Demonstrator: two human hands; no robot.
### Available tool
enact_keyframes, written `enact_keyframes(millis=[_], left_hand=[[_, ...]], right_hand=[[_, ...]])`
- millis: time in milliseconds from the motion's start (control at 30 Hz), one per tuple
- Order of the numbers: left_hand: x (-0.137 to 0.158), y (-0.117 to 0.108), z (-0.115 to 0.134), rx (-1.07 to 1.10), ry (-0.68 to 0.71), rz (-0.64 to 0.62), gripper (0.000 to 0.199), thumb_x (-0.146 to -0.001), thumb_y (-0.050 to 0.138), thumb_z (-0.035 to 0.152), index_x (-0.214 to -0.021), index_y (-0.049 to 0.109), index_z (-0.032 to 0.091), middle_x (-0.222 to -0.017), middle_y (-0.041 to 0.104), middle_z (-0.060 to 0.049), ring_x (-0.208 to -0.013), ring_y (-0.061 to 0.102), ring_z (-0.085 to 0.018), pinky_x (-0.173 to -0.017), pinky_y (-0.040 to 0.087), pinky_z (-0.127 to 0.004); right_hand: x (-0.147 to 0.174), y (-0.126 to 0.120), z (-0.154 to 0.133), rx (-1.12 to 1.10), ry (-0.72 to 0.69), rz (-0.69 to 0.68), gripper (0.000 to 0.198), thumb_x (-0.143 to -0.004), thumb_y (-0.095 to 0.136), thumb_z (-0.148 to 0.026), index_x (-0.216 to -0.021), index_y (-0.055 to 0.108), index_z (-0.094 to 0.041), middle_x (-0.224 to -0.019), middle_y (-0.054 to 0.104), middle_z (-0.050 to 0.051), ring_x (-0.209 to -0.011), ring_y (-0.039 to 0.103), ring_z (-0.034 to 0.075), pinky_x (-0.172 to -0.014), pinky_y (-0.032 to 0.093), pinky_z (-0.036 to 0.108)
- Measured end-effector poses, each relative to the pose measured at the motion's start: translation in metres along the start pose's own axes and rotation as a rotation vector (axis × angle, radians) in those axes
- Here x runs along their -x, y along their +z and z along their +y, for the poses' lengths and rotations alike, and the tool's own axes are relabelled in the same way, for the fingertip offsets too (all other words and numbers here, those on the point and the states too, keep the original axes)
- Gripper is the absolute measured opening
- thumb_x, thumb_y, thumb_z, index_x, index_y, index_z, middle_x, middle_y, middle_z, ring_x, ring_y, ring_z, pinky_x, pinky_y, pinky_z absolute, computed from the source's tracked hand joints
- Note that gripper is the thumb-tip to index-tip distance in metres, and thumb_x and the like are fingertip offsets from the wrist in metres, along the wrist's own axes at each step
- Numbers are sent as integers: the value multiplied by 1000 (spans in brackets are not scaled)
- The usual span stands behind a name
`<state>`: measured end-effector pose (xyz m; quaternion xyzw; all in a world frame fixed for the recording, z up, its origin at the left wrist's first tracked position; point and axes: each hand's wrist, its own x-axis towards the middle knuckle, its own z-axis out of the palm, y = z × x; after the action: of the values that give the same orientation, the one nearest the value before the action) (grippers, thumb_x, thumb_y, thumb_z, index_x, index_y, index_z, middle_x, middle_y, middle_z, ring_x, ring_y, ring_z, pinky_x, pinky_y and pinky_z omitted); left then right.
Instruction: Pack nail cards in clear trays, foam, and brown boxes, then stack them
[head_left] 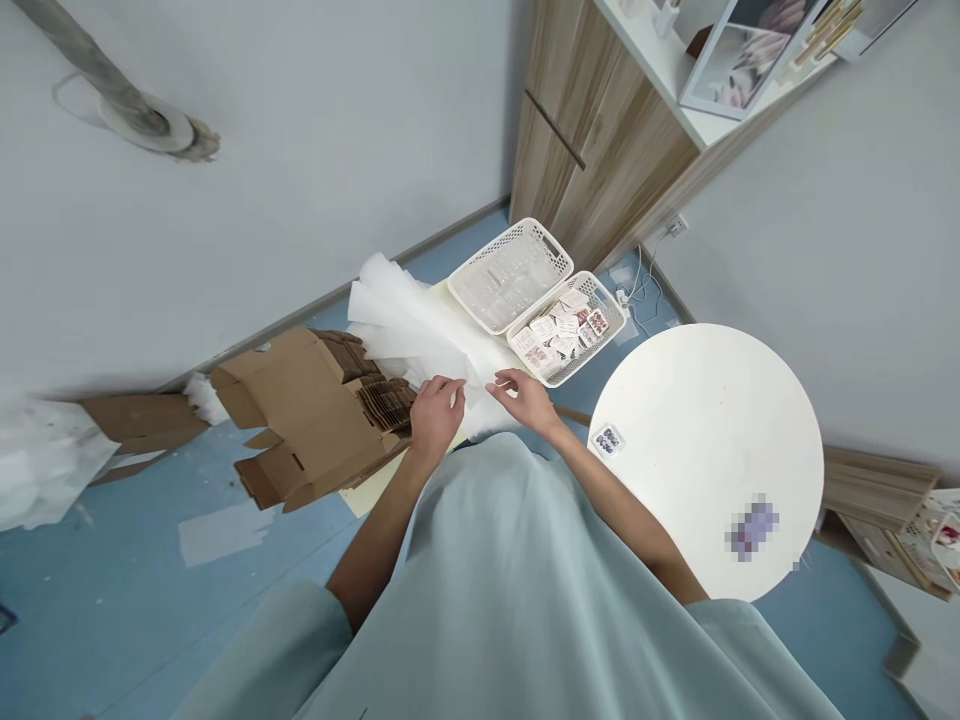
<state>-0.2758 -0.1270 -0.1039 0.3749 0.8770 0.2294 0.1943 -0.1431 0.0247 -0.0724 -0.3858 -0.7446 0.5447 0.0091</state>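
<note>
Thin, translucent white packing sheets (405, 310) lie fanned out in a loose pile in front of me. My left hand (438, 414) is at the near edge of the pile, thumb and fingertips pinched on a white sheet. A short gap to the right, my right hand (525, 402) has its thumb and index finger closed at the same sheet's edge. Exactly where the fingertips meet the thin sheet is hard to make out. Just left of my left hand are folded brown cardboard boxes (386, 400), stacked beside a large unfolded carton (300, 410).
A white basket (480, 318) holds clear plastic packs; another basket (551, 382) holds several small printed packs. On the round white table (697, 400) lie a small pack (607, 440) and a blurred purple item (754, 528). A wooden cabinet (600, 140) and cables (645, 285) are beyond.
</note>
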Motion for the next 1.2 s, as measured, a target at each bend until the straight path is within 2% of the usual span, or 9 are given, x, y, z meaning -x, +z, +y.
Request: enact_keyframes(millis=[167,267,333,400,533,633,867,1067,1200], left_hand=[[28,-19,42,88,98,-53,36,-105,46,30,-120,79,27,-111,72,-10,-111,66,-28,-105,51,-40],[43,-16,64,208,105,-131,31,-103,51,31,-116,79,29,-112,72,-9,-111,67,-26,-102,54,-39],[51,-9,74,342,103,-171,24,-99,59,35,-113,78,29,-112,73,-7,-107,70,-25,-95,58,-37],[56,-1,81,486,66,-185,24,-95,68,42,-112,76,28,-116,73,-7,-102,72,-23,-86,61,-35],[54,18,90,680,-200,-130,43,-94,71,50,-127,65,23,-137,68,-12,-112,72,-24,-86,63,-34],[46,32,108,744,-280,-251,54,-98,67,50,-142,56,21,-149,62,-17,-119,72,-25,-90,64,-36],[50,79,199,801,-31,-608,52,-93,72,53,-132,67,19,-132,73,-14,-118,73,-28,-94,64,-39],[85,139,267,661,81,-786,46,-87,75,54,-114,71,18,-120,77,-13,-113,73,-28,-88,62,-37],[109,174,298,541,148,-889,36,-86,74,45,-109,75,17,-110,80,-12,-105,74,-27,-82,61,-35]], right_hand=[[-10,1,-8,-38,66,-25,48,-89,76,-56,-122,71,-22,-113,77,8,-96,74,21,-87,55,32],[-9,-6,-7,86,17,-12,25,-91,71,-47,-92,72,-22,-86,71,1,-79,66,18,-77,50,28],[-1,-14,-5,137,-21,25,25,-92,65,-41,-75,64,-23,-73,63,-2,-72,59,16,-73,46,28],[12,-27,-1,124,-29,90,25,-92,62,-38,-72,61,-23,-70,60,-3,-70,57,16,-72,44,28],[51,-61,16,-59,-61,223,23,-91,61,-44,-85,64,-23,-82,69,-1,-78,62,18,-76,47,29],[88,-89,38,-230,-47,320,29,-90,62,-51,-89,62,-23,-91,71,2,-84,65,20,-77,51,29],[187,-128,106,-469,86,607,32,-87,68,-54,-90,58,-24,-89,71,2,-85,67,21,-74,53,30],[262,-135,157,-664,68,747,30,-87,72,-51,-91,59,-25,-120,74,8,-113,70,26,-93,56,37],[301,-141,184,-660,86,728,38,-86,75,-61,-94,62,-26,-146,65,9,-135,62,28,-108,51,41]])
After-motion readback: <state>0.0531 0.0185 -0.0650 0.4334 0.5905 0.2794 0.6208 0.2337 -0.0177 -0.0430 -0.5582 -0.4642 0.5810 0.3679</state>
